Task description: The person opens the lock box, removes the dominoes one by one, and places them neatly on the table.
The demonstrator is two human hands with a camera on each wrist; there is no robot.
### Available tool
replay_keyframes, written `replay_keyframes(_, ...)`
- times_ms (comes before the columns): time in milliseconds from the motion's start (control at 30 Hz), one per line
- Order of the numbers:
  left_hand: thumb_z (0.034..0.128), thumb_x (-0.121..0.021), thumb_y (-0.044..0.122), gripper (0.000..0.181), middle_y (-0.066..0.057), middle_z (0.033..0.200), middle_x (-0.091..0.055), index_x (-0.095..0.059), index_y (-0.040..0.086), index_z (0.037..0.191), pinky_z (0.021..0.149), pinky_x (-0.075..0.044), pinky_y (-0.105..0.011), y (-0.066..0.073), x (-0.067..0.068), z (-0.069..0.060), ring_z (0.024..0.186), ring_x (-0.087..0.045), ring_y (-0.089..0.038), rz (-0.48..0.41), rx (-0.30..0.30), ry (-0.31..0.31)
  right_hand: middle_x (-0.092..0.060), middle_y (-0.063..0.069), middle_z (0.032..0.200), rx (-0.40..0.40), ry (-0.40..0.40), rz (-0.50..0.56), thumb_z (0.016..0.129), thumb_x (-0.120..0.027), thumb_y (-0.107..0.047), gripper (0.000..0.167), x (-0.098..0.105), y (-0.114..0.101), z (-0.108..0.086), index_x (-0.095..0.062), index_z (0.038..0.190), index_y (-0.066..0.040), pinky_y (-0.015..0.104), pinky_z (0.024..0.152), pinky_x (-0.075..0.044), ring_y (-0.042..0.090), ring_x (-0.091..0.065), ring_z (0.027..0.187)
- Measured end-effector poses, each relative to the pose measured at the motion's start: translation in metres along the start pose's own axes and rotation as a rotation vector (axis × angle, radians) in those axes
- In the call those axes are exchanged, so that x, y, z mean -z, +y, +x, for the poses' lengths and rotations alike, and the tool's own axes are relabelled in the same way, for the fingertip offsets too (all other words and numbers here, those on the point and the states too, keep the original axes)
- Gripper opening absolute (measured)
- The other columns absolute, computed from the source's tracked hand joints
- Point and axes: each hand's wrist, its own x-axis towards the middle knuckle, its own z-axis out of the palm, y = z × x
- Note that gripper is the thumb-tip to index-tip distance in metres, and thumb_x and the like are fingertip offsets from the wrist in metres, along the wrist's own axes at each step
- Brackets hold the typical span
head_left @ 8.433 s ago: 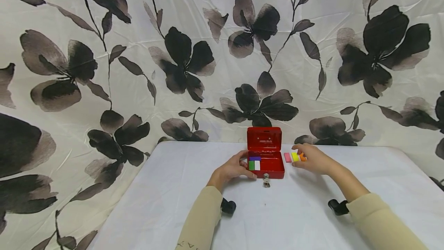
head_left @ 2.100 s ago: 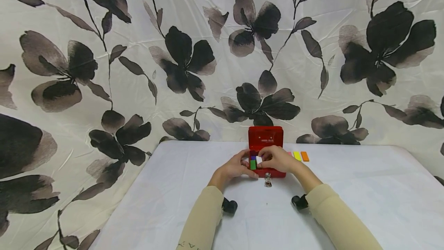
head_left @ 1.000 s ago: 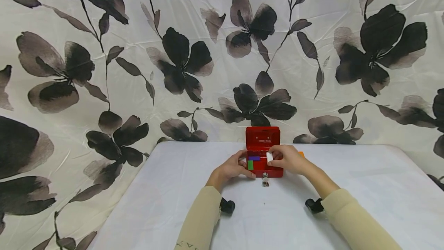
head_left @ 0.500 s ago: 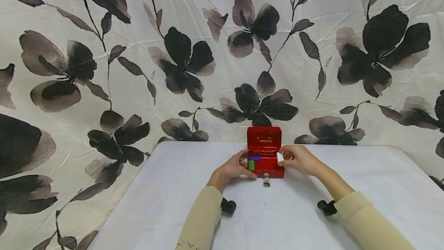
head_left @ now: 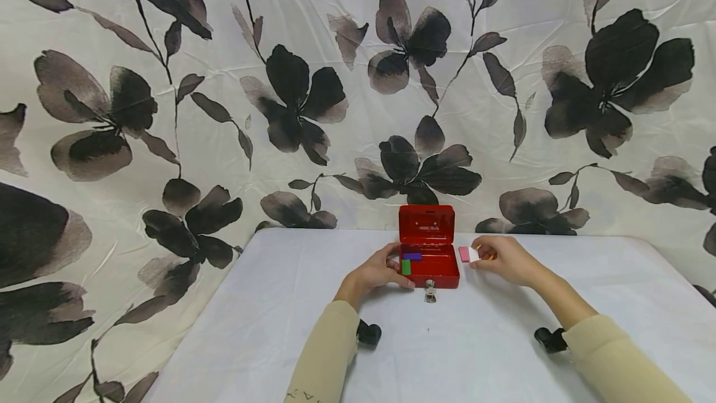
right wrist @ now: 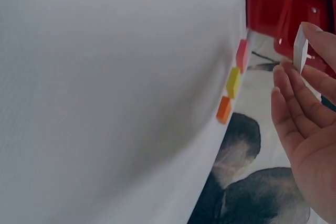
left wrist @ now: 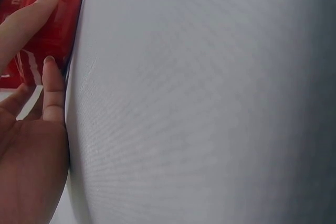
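- Left hand (head_left: 376,272) grips the box (head_left: 444,281)
- Right hand (head_left: 506,260) pinches the white block (right wrist: 300,50)
- Green block (head_left: 406,267) and purple block (head_left: 413,256) inside the box
- Pink block (head_left: 464,254) outside

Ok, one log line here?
left hand: grips red box; right hand: pinches white block; inside: purple block, green block; outside: pink block, yellow block, orange block

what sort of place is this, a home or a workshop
Probably an indoor spot staged for filming tabletop work; the wider room isn't visible. A pale fabric backdrop with dark flowers hangs behind a white table holding an open, glossy red box, and black devices sit at the beige cuffs.
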Motion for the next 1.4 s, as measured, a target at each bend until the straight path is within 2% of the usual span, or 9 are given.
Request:
replay_keyframes(267,0.0747,-0.091,0.009,0.090,-0.004,0.123,-0.060,-0.046,0.022,0.152,0.107,-0.044,-0.053,0.000,-0.001,0.000,0.106,-0.053,-0.024,0.009,-0.003,0.004,-0.066,0.000,0.087,-0.017,0.010,-0.032,0.085,-0.083,-0.013,0.033,0.010,0.012,-0.008,-0.068,0.109,0.004,0.030,0.073,-0.053,0.015,-0.059,0.080)
replay_keyframes(633,0.0742,-0.092,0.010,0.093,-0.002,0.123,-0.060,-0.045,0.023,0.153,0.105,-0.047,-0.049,0.000,-0.001,-0.001,0.106,-0.054,-0.023,0.027,0.004,0.006,-0.065,0.002,0.087,-0.026,-0.002,-0.090,0.084,-0.083,-0.012,0.034,0.019,0.027,-0.014,-0.067,0.108,0.006,0.038,0.075,-0.053,0.017,-0.060,0.082)
replay_keyframes(867,0.0736,-0.092,0.009,0.093,-0.003,0.122,-0.060,-0.046,0.023,0.152,0.106,-0.046,-0.051,0.000,-0.002,-0.001,0.106,-0.054,-0.025,0.025,0.003,0.016,-0.065,0.004,0.088,-0.046,-0.004,-0.091,0.084,-0.082,-0.011,0.034,0.023,0.037,-0.016,-0.066,0.109,0.008,0.042,0.077,-0.054,0.020,-0.061,0.083)
replay_keyframes(1133,0.0741,-0.092,0.008,0.094,-0.005,0.121,-0.060,-0.044,0.022,0.154,0.107,-0.046,-0.051,0.000,-0.001,-0.003,0.105,-0.054,-0.025,0.023,0.000,0.006,-0.064,0.003,0.085,-0.048,0.013,-0.102,0.085,-0.082,-0.010,0.031,0.026,0.049,-0.017,-0.065,0.105,0.007,0.038,0.073,-0.053,0.018,-0.060,0.079)
replay_keyframes(1400,0.0731,-0.093,0.010,0.095,-0.002,0.128,-0.059,-0.044,0.023,0.154,0.107,-0.047,-0.050,0.000,-0.001,-0.002,0.107,-0.055,-0.024,0.025,0.000,0.013,-0.059,0.003,0.081,-0.065,0.009,-0.101,0.083,-0.083,-0.009,0.033,0.027,0.058,-0.014,-0.064,0.104,0.008,0.031,0.067,-0.047,0.017,-0.053,0.075)
